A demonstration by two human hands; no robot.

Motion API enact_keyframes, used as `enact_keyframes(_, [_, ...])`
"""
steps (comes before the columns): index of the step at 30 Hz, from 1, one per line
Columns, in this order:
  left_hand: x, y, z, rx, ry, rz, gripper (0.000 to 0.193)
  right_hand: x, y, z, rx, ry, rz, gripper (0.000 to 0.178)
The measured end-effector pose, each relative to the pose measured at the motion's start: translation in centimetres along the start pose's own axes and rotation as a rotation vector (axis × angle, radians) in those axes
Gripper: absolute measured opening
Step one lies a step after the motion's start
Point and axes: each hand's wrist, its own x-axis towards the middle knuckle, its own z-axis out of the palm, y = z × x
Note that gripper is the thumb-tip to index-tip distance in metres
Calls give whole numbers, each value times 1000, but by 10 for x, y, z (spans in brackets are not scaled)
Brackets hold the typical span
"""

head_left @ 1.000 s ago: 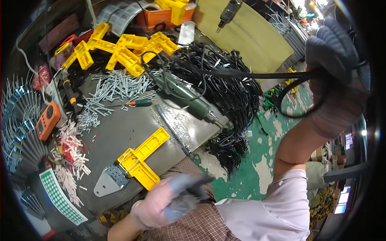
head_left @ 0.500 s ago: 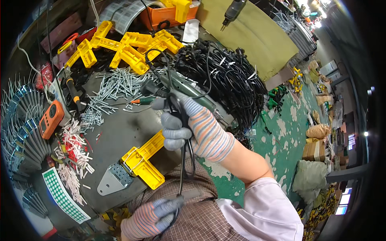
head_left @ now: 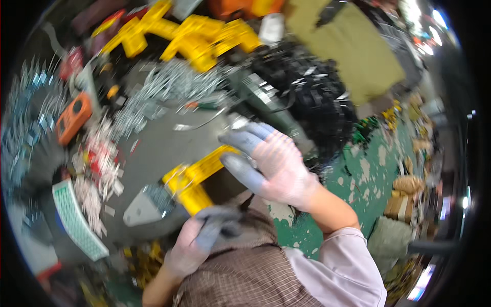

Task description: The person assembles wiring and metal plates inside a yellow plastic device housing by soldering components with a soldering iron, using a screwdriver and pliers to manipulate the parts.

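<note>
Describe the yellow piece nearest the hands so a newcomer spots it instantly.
Find the grey tabletop, then its near edge, just beyond the left hand. There lies the yellow piece, beside a pale grey metal plate. Unlike the yellow pieces heaped at the far side, it lies apart.

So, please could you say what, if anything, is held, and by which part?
It cannot be told; the left hand and right hand blur near the yellow bracket.
</note>
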Motion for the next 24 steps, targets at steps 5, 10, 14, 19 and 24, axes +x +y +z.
enact_keyframes(5, [19,-33,-3,194,33,282,28,-2,-46,13,654,-344,184,27])
enact_keyframes(10, [-5,-36,-31,672,36,241,27,-5,-52,33,1093,-405,629,19])
enact_keyframes(14, [-39,22,-53,246,165,-43,27,-8,-49,41,1073,-463,520,17])
enact_keyframes(19, [-9,23,-49,-61,447,385,48,-11,-58,44,979,-472,469,11])
enact_keyframes(24, [6,15,-56,-300,290,330,46,-10,-56,43,1132,-535,512,13])
